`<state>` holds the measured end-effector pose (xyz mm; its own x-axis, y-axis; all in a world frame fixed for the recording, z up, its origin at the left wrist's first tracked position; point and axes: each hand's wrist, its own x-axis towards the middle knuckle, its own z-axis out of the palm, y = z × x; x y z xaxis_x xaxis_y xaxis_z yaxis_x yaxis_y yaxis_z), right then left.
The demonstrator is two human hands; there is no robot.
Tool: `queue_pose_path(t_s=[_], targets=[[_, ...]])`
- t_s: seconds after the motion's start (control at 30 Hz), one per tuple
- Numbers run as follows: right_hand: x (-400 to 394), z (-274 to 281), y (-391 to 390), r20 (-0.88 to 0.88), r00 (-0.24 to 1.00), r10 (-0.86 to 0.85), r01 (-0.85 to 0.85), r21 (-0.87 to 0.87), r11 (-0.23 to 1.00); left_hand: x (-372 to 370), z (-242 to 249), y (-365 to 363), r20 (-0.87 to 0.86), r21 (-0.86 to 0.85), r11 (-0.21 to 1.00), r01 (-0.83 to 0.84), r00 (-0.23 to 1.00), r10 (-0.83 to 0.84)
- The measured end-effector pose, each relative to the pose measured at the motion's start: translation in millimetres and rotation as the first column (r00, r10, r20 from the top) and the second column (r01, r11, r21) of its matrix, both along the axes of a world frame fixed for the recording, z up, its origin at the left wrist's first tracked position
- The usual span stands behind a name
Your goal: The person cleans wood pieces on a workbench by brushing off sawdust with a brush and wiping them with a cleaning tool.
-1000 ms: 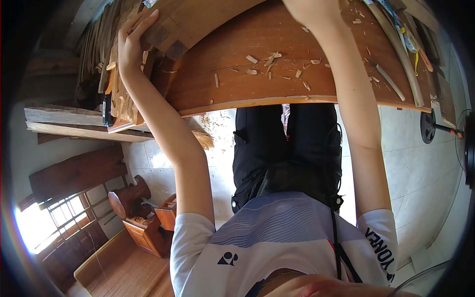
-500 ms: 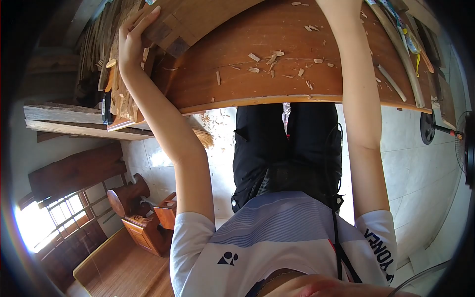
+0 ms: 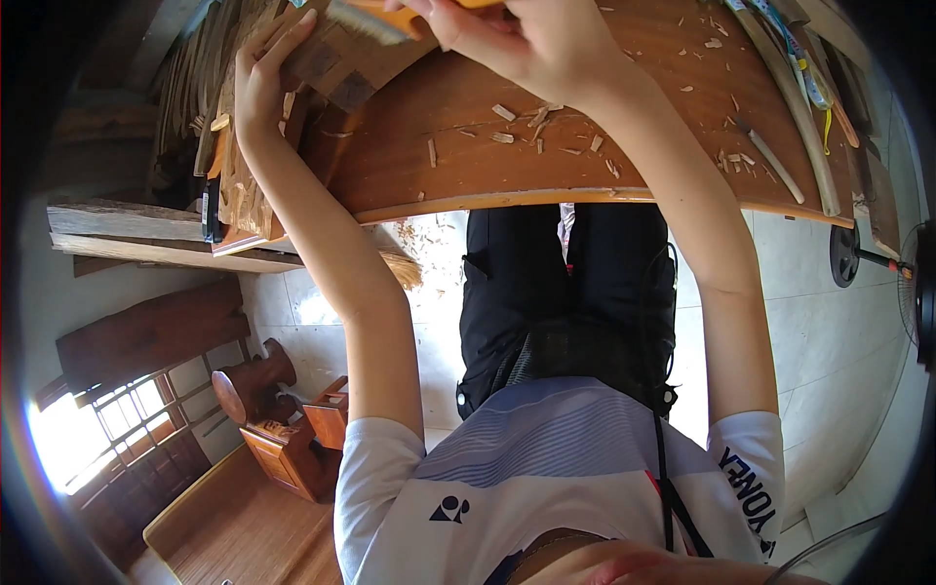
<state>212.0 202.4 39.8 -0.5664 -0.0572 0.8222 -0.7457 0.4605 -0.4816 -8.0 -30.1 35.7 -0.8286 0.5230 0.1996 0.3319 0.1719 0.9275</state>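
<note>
My left hand (image 3: 261,78) grips the left end of a wooden board (image 3: 390,63), with its fingers bent over the board's edge. Darker square patches mark the near corner of that board. My right hand (image 3: 546,44) is closed around the orange handle of what looks like a brush (image 3: 375,21), whose pale edge lies over the board. The top of the picture cuts off part of the brush and of the board. Below both hands is the brown tabletop (image 3: 468,175), strewn with wood chips (image 3: 502,136).
Wood strips (image 3: 190,107) are stacked at the left. Along the table's right side lie long sticks (image 3: 799,127) and a thin grey tool (image 3: 770,161). A fan (image 3: 912,283) stands at the far right. More chips lie on the floor (image 3: 429,244) beside my legs.
My right hand has swung left from the upper right, bringing the orange-handled brush over the board. My left hand and the board have hardly moved.
</note>
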Motion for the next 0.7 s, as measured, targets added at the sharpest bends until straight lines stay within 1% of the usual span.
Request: queue_pose_path(t_s=[0.1, 0.13, 0.17, 0.2, 0.23, 0.27, 0.33, 0.4, 0.43, 0.53, 0.57, 0.6, 0.67, 0.7], targets=[[-13, -5, 13, -0.019, 1.000, 0.012, -0.012, -0.012, 1.000, 3, 0, 2, -0.040, 0.003, 1.000, -0.011, 0.999, 0.011], [-16, -6, 19, -0.038, 0.999, -0.023, 0.021, -0.069, 0.997, 5, 1, 4, -0.032, 0.003, 1.000, -0.026, 0.999, 0.026], [-9, -1, 31, 0.133, 0.988, -0.074, 0.080, -0.034, 0.996, 8, 2, 6, -0.025, 0.004, 0.999, -0.041, 0.999, 0.041], [0, 9, 37, 0.231, 0.970, -0.075, 0.105, -0.119, 0.987, 10, 3, 6, -0.018, 0.004, 0.998, -0.057, 0.998, 0.057], [1, 13, 42, 0.304, 0.940, -0.156, 0.218, -0.181, 0.959, 12, 4, 7, -0.014, -0.002, 0.998, -0.065, 0.998, 0.065], [11, 23, 47, 0.298, 0.903, -0.309, 0.356, -0.119, 0.927, 14, 5, 8, -0.010, -0.009, 0.997, -0.073, 0.997, 0.073], [6, 17, 74, 0.177, 0.882, -0.436, 0.466, -0.193, 0.864, 14, 4, 7, -0.003, -0.013, 0.997, -0.073, 0.997, 0.073], [16, 23, 87, 0.166, 0.790, -0.591, 0.613, -0.185, 0.768, 12, 3, 6, -0.001, -0.009, 0.998, -0.057, 0.998, 0.057], [22, 24, 89, 0.118, 0.706, -0.698, 0.708, -0.135, 0.693, 12, 3, 6, -0.006, -0.004, 0.998, -0.064, 0.998, 0.064], [21, 13, 107, 0.013, 0.497, -0.868, 0.865, 0.074, 0.497, 12, 3, 6, -0.014, 0.004, 0.998, -0.070, 0.997, 0.070], [21, 23, 89, 0.019, 0.814, -0.581, 0.580, -0.093, 0.809, 7, 1, 4, -0.011, 0.002, 0.998, -0.060, 0.998, 0.060], [23, 26, 78, 0.094, 0.822, -0.561, 0.564, -0.010, 0.825, 3, 0, 3, -0.011, 0.001, 0.999, -0.049, 0.999, 0.049], [22, 28, 64, 0.244, 0.816, -0.524, 0.503, 0.146, 0.852, 3, -4, 7, -0.098, 0.038, 0.999, -0.029, 0.995, 0.032], [18, 22, 60, 0.159, 0.876, -0.455, 0.419, 0.219, 0.881, 4, -5, 9, -0.141, 0.055, 0.998, -0.018, 0.990, 0.026]])
